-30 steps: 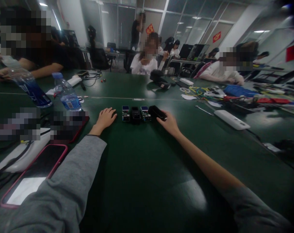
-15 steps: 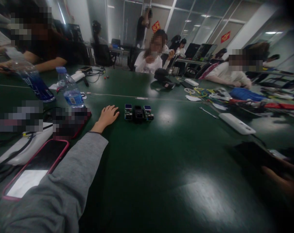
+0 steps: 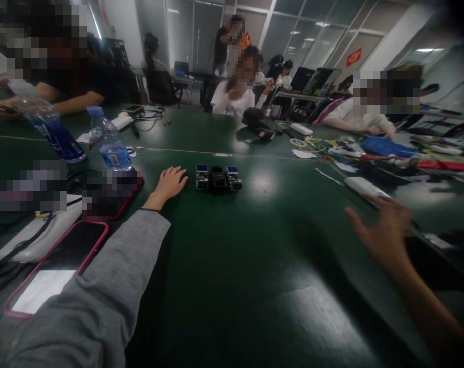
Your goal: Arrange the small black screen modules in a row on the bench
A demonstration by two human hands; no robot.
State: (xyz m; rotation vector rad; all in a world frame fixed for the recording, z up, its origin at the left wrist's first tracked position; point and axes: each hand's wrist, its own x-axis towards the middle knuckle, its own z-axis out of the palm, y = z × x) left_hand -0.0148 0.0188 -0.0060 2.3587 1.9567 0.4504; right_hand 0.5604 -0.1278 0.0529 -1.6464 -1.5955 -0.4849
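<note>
Resting the left hand (image 3: 168, 185) flat and empty on the dark green bench (image 3: 232, 266), just beside a row of three small black-and-blue electronic modules (image 3: 218, 179). Spreading the blurred right hand (image 3: 385, 232) open, holding nothing, near a white oblong plastic device (image 3: 364, 186).

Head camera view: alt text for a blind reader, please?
The person's left hand lies flat on a green table beside three small electronic modules in a row. Their right hand, open and blurred, is near a white oblong device.

bottle (image 3: 109, 145): blue cap, upright, left on the table (image 3: 232, 266)
phone (image 3: 55, 268): pink case, face up, near left
white bar (image 3: 366, 187): right, beside a thin tool (image 3: 329, 177)
cables (image 3: 318, 144): yellow, far right
</note>
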